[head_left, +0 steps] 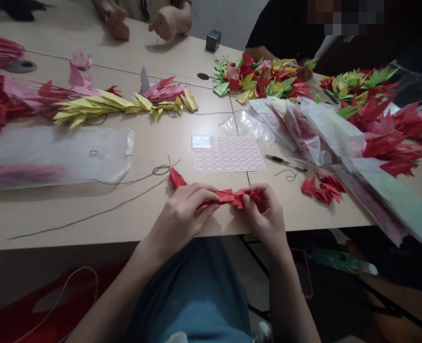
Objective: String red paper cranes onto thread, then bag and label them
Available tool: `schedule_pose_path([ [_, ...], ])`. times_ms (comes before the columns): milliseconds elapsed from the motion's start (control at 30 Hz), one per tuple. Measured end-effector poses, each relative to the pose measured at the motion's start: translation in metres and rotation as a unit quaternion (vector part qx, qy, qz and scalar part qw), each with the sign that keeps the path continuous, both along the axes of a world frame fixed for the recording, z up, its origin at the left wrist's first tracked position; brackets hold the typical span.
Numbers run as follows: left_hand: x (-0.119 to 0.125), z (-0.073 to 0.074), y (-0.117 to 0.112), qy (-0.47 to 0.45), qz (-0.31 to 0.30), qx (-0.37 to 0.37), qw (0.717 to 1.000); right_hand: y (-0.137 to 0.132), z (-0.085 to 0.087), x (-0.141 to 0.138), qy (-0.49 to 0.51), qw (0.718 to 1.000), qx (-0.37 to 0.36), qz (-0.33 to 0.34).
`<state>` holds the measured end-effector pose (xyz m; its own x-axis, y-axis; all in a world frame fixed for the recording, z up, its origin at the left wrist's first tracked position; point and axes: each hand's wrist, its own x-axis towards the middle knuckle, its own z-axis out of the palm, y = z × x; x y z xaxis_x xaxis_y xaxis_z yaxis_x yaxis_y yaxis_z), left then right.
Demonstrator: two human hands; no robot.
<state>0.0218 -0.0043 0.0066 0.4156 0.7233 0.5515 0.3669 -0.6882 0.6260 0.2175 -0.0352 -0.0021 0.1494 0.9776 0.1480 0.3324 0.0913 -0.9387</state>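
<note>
Red paper cranes (221,196) on a string (132,180) are pinched at your table edge (89,224): your left hand (182,214) and right hand (264,214) both grip them.

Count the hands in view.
4: left hand and right hand on red folded paper; co-worker hand and second co-worker hand at far edge. Others may be hidden.

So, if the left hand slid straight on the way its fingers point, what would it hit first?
Likely the right hand, gripping the same red paper chain; depth is unclear.
</note>
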Motion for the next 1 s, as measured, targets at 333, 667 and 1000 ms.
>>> schedule_pose_path([
  [333, 0.001, -0.002, 0.001, 0.018, 0.008, 0.009, 1.0, -0.003, -0.004, -0.002, -0.041, 0.999, 0.009, -0.01],
  [667, 0.002, -0.004, -0.005, 0.142, -0.002, 0.089, 0.986, -0.007, 0.002, 0.002, -0.241, 0.963, 0.065, 0.097],
  [1000, 0.005, -0.006, -0.006, 0.176, -0.03, 0.082, 0.98, -0.018, 0.012, 0.022, -0.25, 0.955, 0.033, 0.157],
])
